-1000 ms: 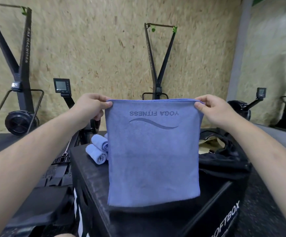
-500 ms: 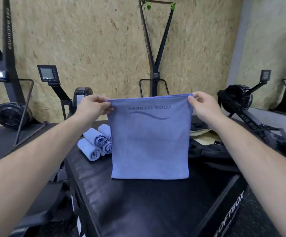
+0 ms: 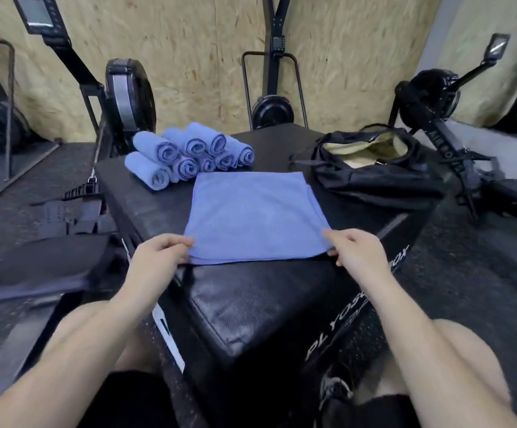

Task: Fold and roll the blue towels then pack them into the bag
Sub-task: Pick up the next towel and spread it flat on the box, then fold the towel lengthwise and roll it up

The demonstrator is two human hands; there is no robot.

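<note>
A folded blue towel (image 3: pixel 255 216) lies flat on the black plyo box (image 3: pixel 251 301). My left hand (image 3: pixel 158 254) pinches its near left corner and my right hand (image 3: pixel 354 250) pinches its near right corner. Behind the towel, at the box's far left, sits a pile of several rolled blue towels (image 3: pixel 189 154). The black bag (image 3: pixel 371 166) rests at the far right of the box, its top open and its pale lining showing.
Rowing machines stand around the box: one at the left (image 3: pixel 121 97), one behind (image 3: pixel 274 72), one at the right (image 3: pixel 436 97). A black seat pad (image 3: pixel 44 264) lies low on the left. My knees flank the box's near corner.
The towel was held up hanging in the air by its top corners; now it lies flat on the box, with both hands at its near edge. The view has tilted down.
</note>
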